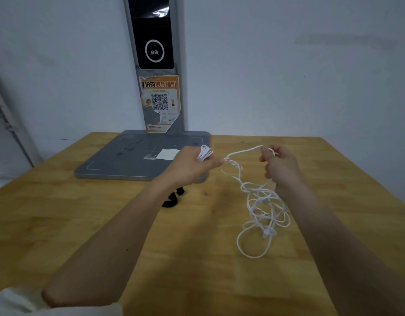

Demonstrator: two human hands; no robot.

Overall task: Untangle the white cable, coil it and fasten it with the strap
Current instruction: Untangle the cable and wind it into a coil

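Note:
A thin white cable (pixel 258 210) lies in a tangled heap on the wooden table (pixel 82 220), right of centre, with a plug end low in the heap. My left hand (pixel 194 165) holds a small bundle of cable loops wound around its fingers and pinches the strand. From there a short stretch of cable runs to my right hand (pixel 280 165), which grips it in curled fingers above the heap. A black strap (pixel 174 198) lies on the table, partly hidden under my left forearm.
A grey flat base plate (pixel 128 160) with a white paper slip sits at the back of the table. Its grey post with a dark screen and an orange QR sticker (pixel 161 103) rises against the white wall. The table's right edge slopes off near my right arm.

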